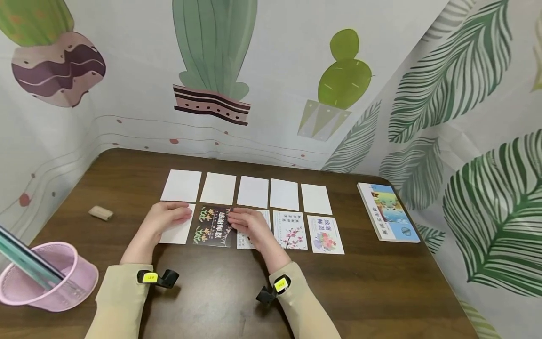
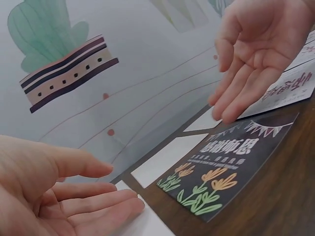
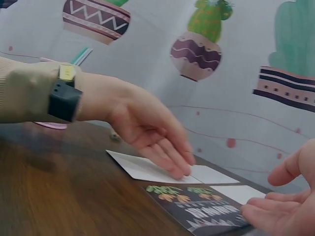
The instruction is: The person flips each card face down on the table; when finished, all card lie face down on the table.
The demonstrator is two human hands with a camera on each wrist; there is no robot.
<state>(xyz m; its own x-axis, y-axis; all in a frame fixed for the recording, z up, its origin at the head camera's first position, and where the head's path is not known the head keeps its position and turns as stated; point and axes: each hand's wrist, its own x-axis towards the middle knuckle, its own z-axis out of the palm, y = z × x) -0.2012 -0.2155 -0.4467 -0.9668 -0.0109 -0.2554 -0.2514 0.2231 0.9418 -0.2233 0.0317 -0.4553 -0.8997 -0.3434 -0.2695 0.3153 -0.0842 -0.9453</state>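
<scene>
Two rows of cards lie on the dark wooden table. In the front row a black card with flower drawings [image 1: 211, 228] lies between my two hands. My left hand [image 1: 163, 219] is over a blank white card [image 1: 179, 231] to its left, fingers nearly straight. My right hand [image 1: 251, 228] hovers at the black card's right edge with relaxed fingers, partly hiding another printed card [image 1: 244, 241]. Neither hand grips anything. Further right lie a card with pink blossoms [image 1: 295, 231] and a card with a bouquet [image 1: 326, 235].
Several blank white cards [image 1: 253, 190] form the back row. A book or box with a colourful cover [image 1: 391, 212] lies at the right. On the left are a small beige block [image 1: 100, 213] and a pink mesh pen holder [image 1: 80, 278]. A patterned curtain [image 1: 271, 70] hangs behind.
</scene>
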